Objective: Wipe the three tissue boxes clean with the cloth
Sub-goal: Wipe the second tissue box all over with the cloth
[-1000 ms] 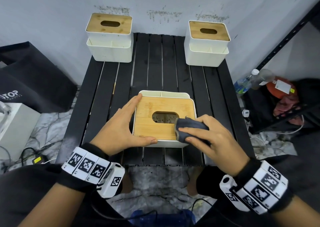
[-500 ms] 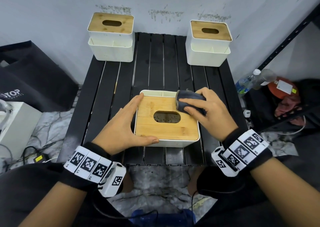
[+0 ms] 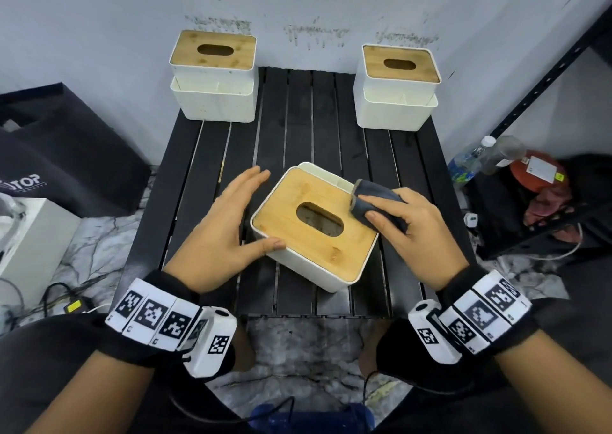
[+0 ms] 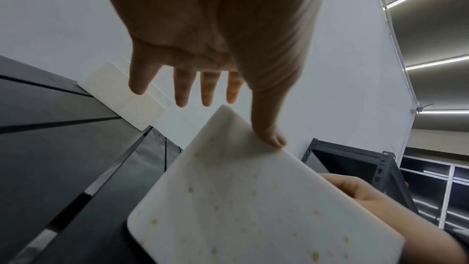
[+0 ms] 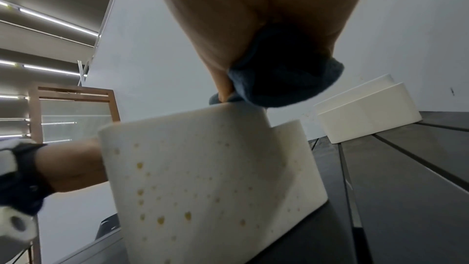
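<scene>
The near tissue box (image 3: 314, 234), white with a bamboo lid, sits askew on the black slatted table (image 3: 298, 128). My left hand (image 3: 251, 211) is spread beside its left side, with only the thumb touching the near-left corner. My right hand (image 3: 390, 215) grips a dark blue cloth (image 3: 374, 198) on the lid's right edge. Yellow spots dot the box's white sides (image 5: 208, 178) (image 4: 253, 198). The cloth (image 5: 284, 79) bulges from my right fist at the box's top rim. Two more tissue boxes stand at back left (image 3: 213, 75) and back right (image 3: 397, 85).
A black bag (image 3: 66, 155) and a white case (image 3: 33, 234) lie left of the table. A plastic bottle (image 3: 470, 162), a red object (image 3: 536, 172) and a black metal rack (image 3: 543, 69) crowd the right. Cables (image 3: 49, 301) trail on the marble floor.
The near box has turned clockwise from square to askew. My right hand slid the cloth from the lid's near-right corner to its right edge. My left fingers have come off the box's left side.
</scene>
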